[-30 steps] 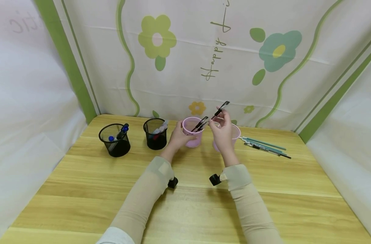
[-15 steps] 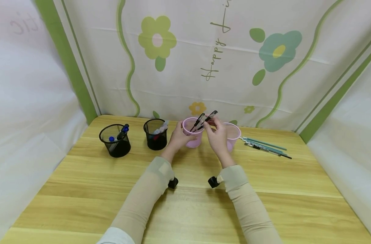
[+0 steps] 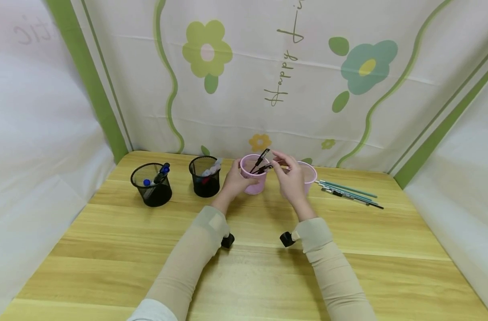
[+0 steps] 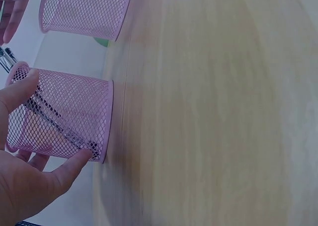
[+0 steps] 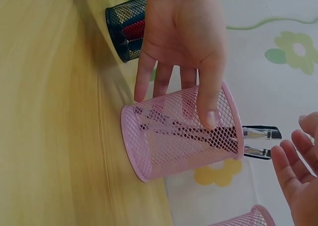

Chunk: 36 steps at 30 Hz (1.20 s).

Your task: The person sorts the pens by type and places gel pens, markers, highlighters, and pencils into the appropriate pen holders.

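The left hand (image 3: 233,186) is wrapped round the pink cup (image 3: 256,189), clamped on it: the right wrist camera gives me its thumb lying over the mesh near the rim and its fingers reaching round the far side. I read the cup as upright, in the middle of the row toward the back of the surface (image 3: 252,276). Two black pens (image 5: 263,132) lean inside it, their ends poking out above the rim. The right hand (image 3: 291,177) is just beside those ends with its fingers loosely bent and apart, and as far as I can make out it grips nothing. Behind that hand I have a second pink cup (image 3: 308,173), partly hidden. Over on the left I see two black mesh cups, one (image 3: 157,196) with blue-topped markers, the other (image 3: 206,188) with pale-capped ones. On the right, teal sticks (image 3: 348,188) and a clear pen (image 3: 335,192) lie in a loose bundle. A cloth (image 3: 244,102) with printed flowers hangs behind everything.
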Motion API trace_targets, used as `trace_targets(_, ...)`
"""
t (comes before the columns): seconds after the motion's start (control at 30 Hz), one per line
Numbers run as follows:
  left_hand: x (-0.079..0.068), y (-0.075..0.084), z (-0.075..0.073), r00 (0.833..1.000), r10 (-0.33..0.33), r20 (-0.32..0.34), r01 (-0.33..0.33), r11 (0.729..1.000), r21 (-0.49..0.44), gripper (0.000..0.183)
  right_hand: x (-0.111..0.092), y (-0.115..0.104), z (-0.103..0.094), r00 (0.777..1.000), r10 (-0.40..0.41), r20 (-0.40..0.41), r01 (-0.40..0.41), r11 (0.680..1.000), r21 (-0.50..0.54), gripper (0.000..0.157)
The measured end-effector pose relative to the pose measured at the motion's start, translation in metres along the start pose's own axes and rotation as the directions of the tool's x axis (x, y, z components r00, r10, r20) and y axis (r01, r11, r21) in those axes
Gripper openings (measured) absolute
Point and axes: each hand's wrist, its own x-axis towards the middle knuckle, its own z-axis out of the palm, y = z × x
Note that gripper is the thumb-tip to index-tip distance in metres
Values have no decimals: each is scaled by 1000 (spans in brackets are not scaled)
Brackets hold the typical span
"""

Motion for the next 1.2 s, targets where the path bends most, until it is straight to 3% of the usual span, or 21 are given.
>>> trace_targets(0.33,-2,2,0,1000,5,6,-5,1000,-23,87,2,-1,-20,999,-37,-15,35,996,-87,23)
trace_targets(0.7,1,-1,1,1000,4,5,-4,1000,-16,88,4,0,-52,997,-58,-49,50,987,-152,28)
trace_targets(1.0,1,-1,1,1000,1,8,-1,1000,-29,87,14,45,-90,988,-70,-137,39,976,-215,27)
trace_targets(1.2,2,-2,1,1000,2,9,-2,999,-32,88,12,60,-117,985,-57,-162,9,959,-283,26)
